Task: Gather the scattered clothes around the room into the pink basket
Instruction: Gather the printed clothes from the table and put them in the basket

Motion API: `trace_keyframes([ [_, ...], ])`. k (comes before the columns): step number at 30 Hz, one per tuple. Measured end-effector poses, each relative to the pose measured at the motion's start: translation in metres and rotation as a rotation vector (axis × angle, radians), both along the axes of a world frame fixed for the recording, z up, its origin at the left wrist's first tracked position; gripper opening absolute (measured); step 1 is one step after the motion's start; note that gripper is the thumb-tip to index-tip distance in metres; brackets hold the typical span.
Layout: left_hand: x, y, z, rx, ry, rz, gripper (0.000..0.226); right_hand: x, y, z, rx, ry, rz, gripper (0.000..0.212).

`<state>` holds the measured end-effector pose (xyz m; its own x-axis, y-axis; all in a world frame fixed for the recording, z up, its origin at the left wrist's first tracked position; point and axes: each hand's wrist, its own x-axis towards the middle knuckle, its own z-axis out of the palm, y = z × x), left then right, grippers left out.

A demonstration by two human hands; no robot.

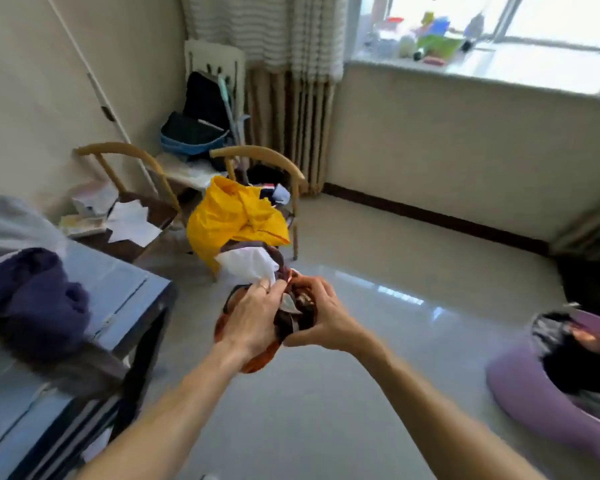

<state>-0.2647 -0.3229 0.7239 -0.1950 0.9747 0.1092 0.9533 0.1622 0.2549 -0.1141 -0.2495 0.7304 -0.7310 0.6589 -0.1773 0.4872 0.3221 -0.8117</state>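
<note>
Left hand [253,320], right hand [326,323] clutch bunched clothes [246,268] (table [129,289] edge leftward, floor [413,265] beyond).

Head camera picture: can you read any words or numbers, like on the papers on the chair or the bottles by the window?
No text can be read anywhere.
Papers: too blurred.
Bottles: too blurred and small.
Bundle of clothes, gripped by left hand and right hand: no lettering shows.

Left of the left hand [253,317], a blue table [125,289] bears a navy garment [39,299]. Beyond that hand, a yellow garment [232,220] lies on a wooden chair [257,155].
</note>
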Motion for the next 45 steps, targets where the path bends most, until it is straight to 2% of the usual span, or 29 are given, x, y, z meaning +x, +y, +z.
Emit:
trace_keyframes([
  [1, 0.042, 0.024, -0.002, 0.004, -0.024, -0.095, 0.063, 0.05, 0.011, 0.005, -0.017, -0.005, -0.092, 0.088],
  [2, 0.051, 0.023, -0.005, -0.025, -0.038, -0.113, 0.061, 0.059, 0.011, 0.004, -0.028, -0.01, -0.134, 0.082],
  [4, 0.13, 0.06, -0.007, -0.029, -0.088, -0.269, 0.05, 0.142, 0.032, 0.008, 0.004, -0.037, -0.306, 0.082],
  [6, 0.21, 0.094, -0.008, -0.048, -0.149, -0.444, 0.045, 0.221, 0.048, 0.004, 0.041, -0.114, -0.427, 0.101],
  [8, 0.259, 0.118, -0.012, -0.057, -0.153, -0.581, 0.047, 0.267, 0.057, -0.003, 0.039, -0.201, -0.462, 0.122],
  [11, 0.315, 0.149, -0.023, -0.019, -0.154, -0.748, 0.064, 0.311, 0.066, -0.014, 0.053, -0.271, -0.535, 0.126],
  [13, 0.353, 0.172, -0.028, -0.009, -0.194, -0.833, 0.065, 0.344, 0.077, -0.017, 0.052, -0.33, -0.645, 0.111],
  [16, 0.413, 0.213, -0.035, -0.051, -0.265, -0.965, 0.058, 0.399, 0.104, -0.02, 0.088, -0.424, -0.798, 0.069],
  [20, 0.483, 0.27, -0.035, -0.107, -0.305, -1.098, 0.059, 0.462, 0.14, -0.021, 0.097, -0.478, -0.988, 0.055],
  [24, 0.567, 0.321, -0.016, -0.102, -0.281, -1.25, 0.05, 0.542, 0.178, -0.022, 0.133, -0.509, -1.18, 0.045],
  [29, 0.642, 0.358, -0.012, -0.187, -0.224, -1.322, 0.054, 0.613, 0.209, -0.031, 0.093, -0.594, -1.294, 0.063],
  [31, 0.681, 0.38, -0.022, -0.235, -0.205, -1.273, 0.055, 0.657, 0.234, -0.046, 0.031, -0.617, -1.29, 0.064],
  [34, 0.694, 0.398, -0.027, -0.3, -0.159, -1.21, 0.062, 0.687, 0.251, -0.061, -0.018, -0.704, -1.267, 0.068],
  [40, 0.754, 0.457, -0.044, -0.315, -0.139, -1.084, 0.055, 0.769, 0.312, -0.091, -0.054, -0.744, -1.228, 0.069],
  [42, 0.778, 0.469, -0.05, -0.324, -0.146, -1.068, 0.055, 0.795, 0.328, -0.103, -0.091, -0.732, -1.202, 0.076],
  [45, 0.796, 0.481, -0.055, -0.336, -0.128, -1.059, 0.055, 0.814, 0.345, -0.114, -0.122, -0.695, -1.178, 0.074],
])
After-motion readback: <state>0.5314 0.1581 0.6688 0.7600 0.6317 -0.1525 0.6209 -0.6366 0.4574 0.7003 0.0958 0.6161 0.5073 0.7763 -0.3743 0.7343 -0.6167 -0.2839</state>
